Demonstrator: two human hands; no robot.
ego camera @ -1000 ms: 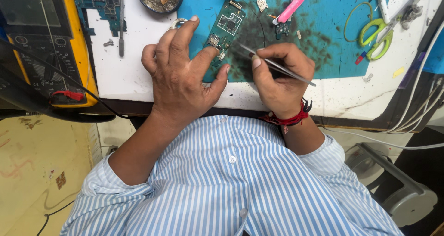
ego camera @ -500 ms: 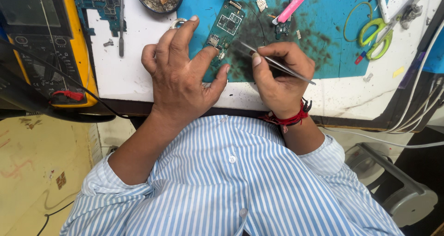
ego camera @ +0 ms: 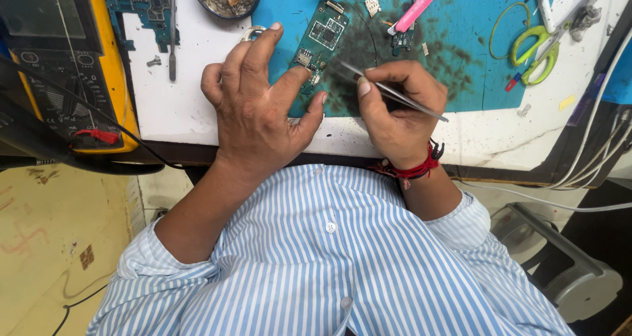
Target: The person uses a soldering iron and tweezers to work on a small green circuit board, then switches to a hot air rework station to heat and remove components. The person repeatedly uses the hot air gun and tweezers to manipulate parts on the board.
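Head view: left hand (ego camera: 260,115) spread, fingertips pinning the green circuit board (ego camera: 319,39) flat on the blue mat (ego camera: 474,59) at the counter's (ego camera: 178,112) near edge. Right hand (ego camera: 398,112) pinches fine tweezers (ego camera: 388,91), tips just beside the board's lower end. Risk: tips slip and scratch or knock off a small component, or the board pivots under light finger pressure. Versus 0.5 s ago: tweezer tips sit marginally closer to the board; hands otherwise unchanged.

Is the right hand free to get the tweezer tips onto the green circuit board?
Probably yes: the right hand holds the tweezers beside the green circuit board, nothing between; left hand pins its lower edge.
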